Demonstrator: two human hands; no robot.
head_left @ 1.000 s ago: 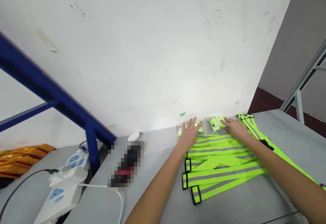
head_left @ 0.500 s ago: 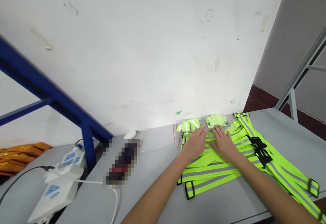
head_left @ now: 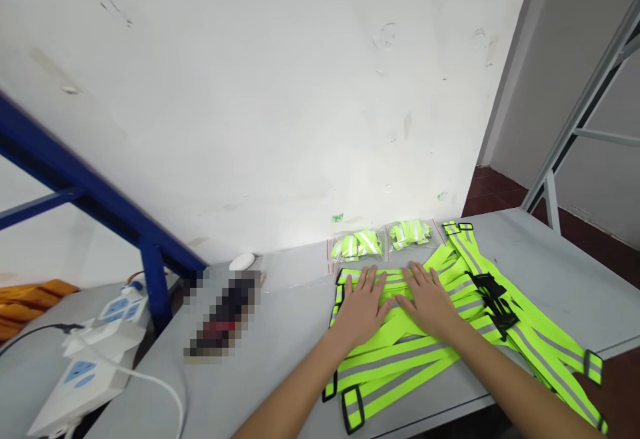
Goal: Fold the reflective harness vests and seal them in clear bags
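Several neon-yellow reflective straps (head_left: 400,362) with grey stripes are spread in overlapping rows on the grey table. My left hand (head_left: 361,309) lies flat on their left part, fingers spread. Beside it, my right hand (head_left: 430,300) rests palm down on the same straps, its fingers also stretched out. Black buckles (head_left: 495,302) sit on the straps right of my right hand, and a black slider (head_left: 353,410) is at the near left end. Beyond my fingertips, against the wall, lie two clear bags holding folded yellow straps: a left bag (head_left: 357,246) and a right bag (head_left: 410,234).
Flat clear plastic bags (head_left: 300,267) lie left of the filled ones. A white round object (head_left: 243,262), a pixelated item and a white power strip (head_left: 83,372) with cables are further left. A blue metal frame (head_left: 155,272) stands there; orange material (head_left: 37,299) lies behind it.
Both hands have drawn back from the filled bags onto the straps, the left one further left with its fingers more spread. The view has shifted slightly to the right.
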